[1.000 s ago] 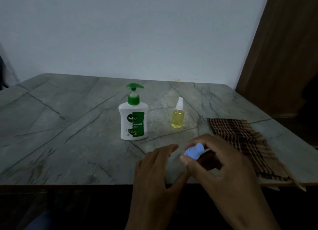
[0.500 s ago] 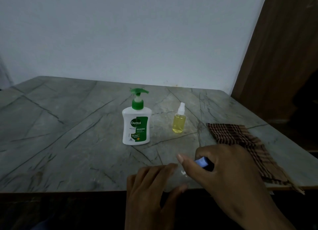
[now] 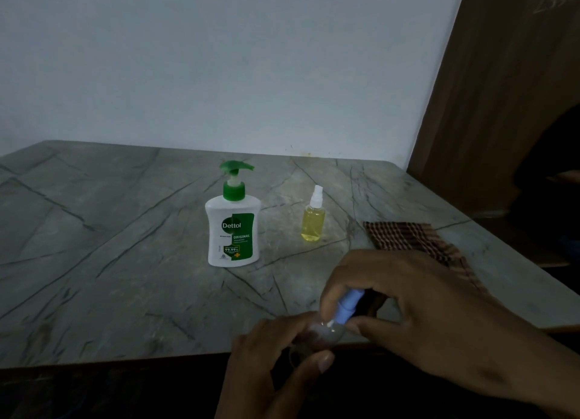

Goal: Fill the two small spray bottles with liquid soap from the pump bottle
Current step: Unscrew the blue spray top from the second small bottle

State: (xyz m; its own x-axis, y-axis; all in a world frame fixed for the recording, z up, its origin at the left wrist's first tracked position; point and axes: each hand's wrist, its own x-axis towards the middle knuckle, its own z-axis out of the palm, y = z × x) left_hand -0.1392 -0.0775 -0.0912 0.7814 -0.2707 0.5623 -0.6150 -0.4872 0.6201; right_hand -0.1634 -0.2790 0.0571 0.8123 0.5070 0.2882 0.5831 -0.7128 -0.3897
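The clear spray bottle (image 3: pixel 320 334) sits tilted at the near edge of the bench (image 3: pixel 125 261), the left hand (image 3: pixel 276 371) curled round its body. The right hand (image 3: pixel 417 318) pinches its blue spray cap (image 3: pixel 346 305) in a tight grip. Farther back stand the pump bottle (image 3: pixel 233 227) and a yellow-filled spray bottle (image 3: pixel 312 219), apart, with a checked cloth (image 3: pixel 414 236) to the right.

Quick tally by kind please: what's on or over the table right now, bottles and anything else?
Pump bottle: 1
Spray bottles: 2, yellow-filled one standing, clear blue-capped one held in left hand and right hand
Checked cloth: 1
Total: 4
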